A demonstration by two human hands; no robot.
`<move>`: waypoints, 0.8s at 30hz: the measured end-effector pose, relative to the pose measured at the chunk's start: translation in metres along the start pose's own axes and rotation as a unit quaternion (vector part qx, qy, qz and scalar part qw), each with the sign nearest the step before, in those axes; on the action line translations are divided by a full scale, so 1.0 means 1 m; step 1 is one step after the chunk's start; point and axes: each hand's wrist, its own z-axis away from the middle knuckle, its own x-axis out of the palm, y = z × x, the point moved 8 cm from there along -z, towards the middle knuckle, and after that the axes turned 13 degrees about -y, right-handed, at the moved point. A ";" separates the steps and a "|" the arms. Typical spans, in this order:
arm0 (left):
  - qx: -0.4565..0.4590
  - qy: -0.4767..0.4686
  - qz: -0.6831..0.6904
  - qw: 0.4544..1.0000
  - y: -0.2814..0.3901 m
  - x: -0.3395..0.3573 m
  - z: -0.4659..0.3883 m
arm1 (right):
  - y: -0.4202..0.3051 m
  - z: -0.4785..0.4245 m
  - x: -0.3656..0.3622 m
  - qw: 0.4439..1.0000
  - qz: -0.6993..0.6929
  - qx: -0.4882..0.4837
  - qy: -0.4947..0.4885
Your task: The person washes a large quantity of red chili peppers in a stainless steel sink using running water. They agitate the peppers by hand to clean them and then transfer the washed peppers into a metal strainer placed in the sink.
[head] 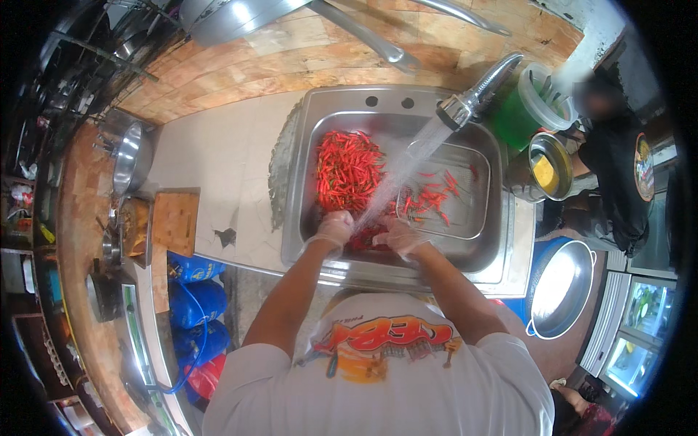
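Observation:
In the stainless steel sink point(297, 180) lies a heap of red chili peppers point(349, 169). My left hand point(331, 231), in a clear plastic glove, has curled fingers at the heap's near edge; whether it holds peppers is hidden. Also gloved, my right hand point(403, 237) spreads its fingers over wet chilies near the sink's front. A wire mesh basket point(487, 185) sits in the right half, with scattered chilies point(428, 201) on its mesh. From the metal faucet point(458, 111), a spray of water point(409, 155) falls between my hands.
A wooden cutting board point(177, 222) overhangs the counter at left, above blue gas cylinders point(196, 305). Right of the sink stand a green bucket point(507, 122) and a metal pot point(566, 163) holding a yellow sponge point(543, 173). Beyond are a blue drum point(534, 272) and another person point(616, 163).

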 end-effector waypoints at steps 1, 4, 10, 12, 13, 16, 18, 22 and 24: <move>0.019 0.013 0.108 0.994 -0.008 -0.005 0.004 | 0.003 -0.009 0.007 0.999 0.047 0.015 0.005; 0.082 0.094 0.135 0.983 -0.026 -0.022 0.020 | 0.011 -0.044 0.042 0.981 0.185 0.052 -0.014; 0.020 0.002 0.044 0.999 -0.007 0.015 0.003 | 0.090 -0.154 0.116 0.994 0.091 -0.036 -0.040; 0.016 -0.085 0.326 0.942 -0.007 0.023 0.007 | 0.085 -0.128 0.104 0.948 -0.317 -0.024 -0.034; 0.046 -0.082 0.403 0.911 -0.005 0.012 0.015 | 0.063 -0.104 0.093 0.865 -0.500 -0.017 -0.035; 0.139 -0.069 0.559 0.815 0.005 -0.025 0.046 | -0.024 -0.037 0.030 0.857 -0.513 0.002 -0.050; 0.155 -0.082 0.592 0.786 0.005 -0.036 0.045 | -0.026 -0.037 0.015 0.791 -0.605 -0.058 -0.071; 0.127 -0.028 0.571 0.811 0.001 -0.048 0.039 | 0.021 -0.062 -0.006 0.910 -0.254 -0.328 0.003; 0.113 -0.022 0.572 0.812 -0.003 -0.048 0.041 | 0.011 -0.059 -0.005 0.919 -0.151 -0.365 0.009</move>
